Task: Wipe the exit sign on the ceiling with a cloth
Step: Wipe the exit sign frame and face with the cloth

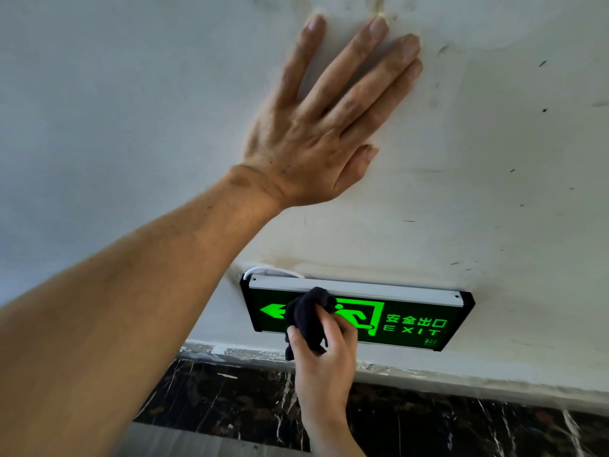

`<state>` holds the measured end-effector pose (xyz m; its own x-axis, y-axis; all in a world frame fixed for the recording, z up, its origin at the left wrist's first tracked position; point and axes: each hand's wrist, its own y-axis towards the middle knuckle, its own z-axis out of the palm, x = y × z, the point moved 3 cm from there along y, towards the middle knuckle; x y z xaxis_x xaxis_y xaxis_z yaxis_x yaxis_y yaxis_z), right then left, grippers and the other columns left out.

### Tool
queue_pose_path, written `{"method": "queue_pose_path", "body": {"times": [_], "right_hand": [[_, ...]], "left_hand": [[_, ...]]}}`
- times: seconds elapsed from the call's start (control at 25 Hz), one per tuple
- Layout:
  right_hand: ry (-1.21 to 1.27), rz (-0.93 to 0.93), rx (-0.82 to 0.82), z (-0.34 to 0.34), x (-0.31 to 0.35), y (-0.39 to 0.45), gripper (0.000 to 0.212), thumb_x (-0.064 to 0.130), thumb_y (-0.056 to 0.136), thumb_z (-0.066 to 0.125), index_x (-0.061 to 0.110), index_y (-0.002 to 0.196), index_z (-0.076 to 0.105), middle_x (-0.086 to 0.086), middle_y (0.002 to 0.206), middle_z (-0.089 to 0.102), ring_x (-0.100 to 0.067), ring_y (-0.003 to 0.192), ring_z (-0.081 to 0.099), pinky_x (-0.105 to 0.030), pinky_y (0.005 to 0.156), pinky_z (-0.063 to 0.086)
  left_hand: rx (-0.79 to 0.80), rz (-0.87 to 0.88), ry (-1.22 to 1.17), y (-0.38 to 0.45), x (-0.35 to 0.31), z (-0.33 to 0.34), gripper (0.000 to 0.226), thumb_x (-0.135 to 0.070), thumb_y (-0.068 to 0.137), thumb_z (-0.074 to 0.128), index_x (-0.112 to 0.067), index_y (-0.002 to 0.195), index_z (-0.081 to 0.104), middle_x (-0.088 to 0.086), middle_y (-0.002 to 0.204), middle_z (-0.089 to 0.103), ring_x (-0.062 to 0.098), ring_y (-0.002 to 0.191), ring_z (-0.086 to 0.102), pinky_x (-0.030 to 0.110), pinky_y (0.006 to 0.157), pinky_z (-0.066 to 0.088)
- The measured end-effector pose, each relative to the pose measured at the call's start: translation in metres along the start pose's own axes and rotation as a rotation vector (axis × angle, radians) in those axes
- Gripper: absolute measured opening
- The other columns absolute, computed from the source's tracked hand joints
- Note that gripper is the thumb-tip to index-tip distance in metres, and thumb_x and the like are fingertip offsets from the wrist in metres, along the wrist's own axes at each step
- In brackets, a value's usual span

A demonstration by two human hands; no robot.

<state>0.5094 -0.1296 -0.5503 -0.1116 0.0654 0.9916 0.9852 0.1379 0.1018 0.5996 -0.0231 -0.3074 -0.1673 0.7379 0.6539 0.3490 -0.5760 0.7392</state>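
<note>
My right hand clamps a bunched black cloth against the glowing green sign, my left hand spread flat on the ceiling at twelve o'clock.

Black cloth against the exit sign, glowing green on black with a silver top rail; off-white, smudged ceiling above it, black white-veined marble wall below.

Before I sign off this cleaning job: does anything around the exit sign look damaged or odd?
The exit sign looks intact and lit. Odd points: a white cable loops out exposed at its upper left corner, and the ceiling around it carries brownish stains and dark specks.
</note>
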Motion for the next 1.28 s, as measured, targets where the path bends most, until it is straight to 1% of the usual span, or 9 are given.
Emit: {"method": "queue_pose_path", "body": {"times": [0.16, 0.32, 0.44, 0.56, 0.68, 0.92, 1.0, 1.16, 1.28], "right_hand": [[-0.061, -0.054, 0.040, 0.030, 0.006, -0.005, 0.037, 0.023, 0.076, 0.079, 0.026, 0.112, 0.071, 0.018, 0.108, 0.048, 0.009, 0.103, 0.047, -0.002, 0.081, 0.040], [-0.104, -0.048, 0.118, 0.058, 0.016, -0.011, 0.035, 0.027, 0.079, 0.074, 0.028, 0.114, 0.071, 0.018, 0.106, 0.047, -0.002, 0.097, 0.054, -0.014, 0.081, 0.049], [-0.136, -0.046, 0.116, 0.070, 0.019, -0.015, 0.033, 0.027, 0.080, 0.073, 0.029, 0.113, 0.071, 0.014, 0.106, 0.049, -0.004, 0.096, 0.055, -0.014, 0.083, 0.048], [-0.166, -0.053, 0.080, 0.075, 0.016, -0.017, 0.028, 0.023, 0.081, 0.073, 0.027, 0.109, 0.072, 0.010, 0.106, 0.052, -0.006, 0.095, 0.057, -0.018, 0.081, 0.051], [-0.197, 0.003, 0.055, 0.080, 0.004, -0.020, 0.024, 0.017, 0.080, 0.074, 0.023, 0.104, 0.075, 0.009, 0.104, 0.052, -0.010, 0.095, 0.059, -0.021, 0.079, 0.054], [-0.258, 0.212, 0.037, 0.083, -0.021, -0.022, 0.021, 0.010, 0.076, 0.073, 0.020, 0.095, 0.073, 0.009, 0.100, 0.050, -0.019, 0.091, 0.063, -0.033, 0.075, 0.057], [-0.246, 0.264, 0.021, 0.083, -0.025, -0.022, 0.020, 0.009, 0.076, 0.074, 0.019, 0.093, 0.073, 0.008, 0.100, 0.050, -0.020, 0.088, 0.063, -0.032, 0.073, 0.057], [-0.175, 0.330, -0.001, 0.079, -0.030, -0.022, 0.016, 0.016, 0.077, 0.076, 0.022, 0.092, 0.073, 0.010, 0.099, 0.051, -0.014, 0.083, 0.062, -0.020, 0.069, 0.049], [-0.095, 0.378, -0.039, 0.068, -0.031, -0.018, 0.012, 0.022, 0.077, 0.078, 0.027, 0.084, 0.070, 0.012, 0.096, 0.053, -0.007, 0.078, 0.059, -0.009, 0.061, 0.041]], "left_hand": [[-0.013, -0.008, -0.023, 0.000, 0.000, -0.001, 0.060, -0.034, 0.094, 0.044, -0.006, 0.148, 0.043, 0.012, 0.149, 0.052, 0.036, 0.138, 0.040, 0.066, 0.113, 0.026], [-0.010, -0.019, -0.037, 0.001, 0.000, 0.000, 0.061, -0.035, 0.093, 0.045, -0.007, 0.148, 0.044, 0.012, 0.148, 0.054, 0.035, 0.138, 0.041, 0.066, 0.113, 0.026], [-0.007, -0.030, -0.043, 0.000, -0.001, 0.000, 0.061, -0.036, 0.093, 0.046, -0.008, 0.148, 0.044, 0.011, 0.148, 0.054, 0.035, 0.138, 0.041, 0.065, 0.114, 0.026], [-0.009, -0.034, -0.043, 0.000, 0.000, 0.000, 0.061, -0.036, 0.093, 0.047, -0.008, 0.147, 0.044, 0.010, 0.149, 0.054, 0.035, 0.138, 0.042, 0.065, 0.113, 0.026], [-0.011, -0.039, -0.050, -0.001, -0.001, -0.001, 0.060, -0.036, 0.093, 0.048, -0.008, 0.147, 0.045, 0.009, 0.148, 0.055, 0.034, 0.138, 0.045, 0.064, 0.113, 0.026], [0.010, -0.044, -0.063, -0.001, 0.000, -0.004, 0.063, -0.035, 0.089, 0.054, -0.009, 0.146, 0.045, 0.008, 0.148, 0.056, 0.034, 0.137, 0.047, 0.063, 0.113, 0.026], [0.017, -0.043, -0.064, -0.001, -0.001, -0.004, 0.061, -0.035, 0.091, 0.052, -0.009, 0.145, 0.047, 0.008, 0.148, 0.056, 0.033, 0.137, 0.047, 0.063, 0.113, 0.027], [0.023, -0.040, -0.048, -0.001, 0.001, -0.005, 0.060, -0.035, 0.091, 0.052, -0.009, 0.146, 0.047, 0.008, 0.148, 0.056, 0.033, 0.137, 0.047, 0.062, 0.113, 0.027], [0.023, -0.043, -0.032, -0.001, 0.000, -0.004, 0.060, -0.036, 0.093, 0.050, -0.009, 0.147, 0.045, 0.008, 0.149, 0.055, 0.032, 0.138, 0.043, 0.061, 0.113, 0.026]]}}
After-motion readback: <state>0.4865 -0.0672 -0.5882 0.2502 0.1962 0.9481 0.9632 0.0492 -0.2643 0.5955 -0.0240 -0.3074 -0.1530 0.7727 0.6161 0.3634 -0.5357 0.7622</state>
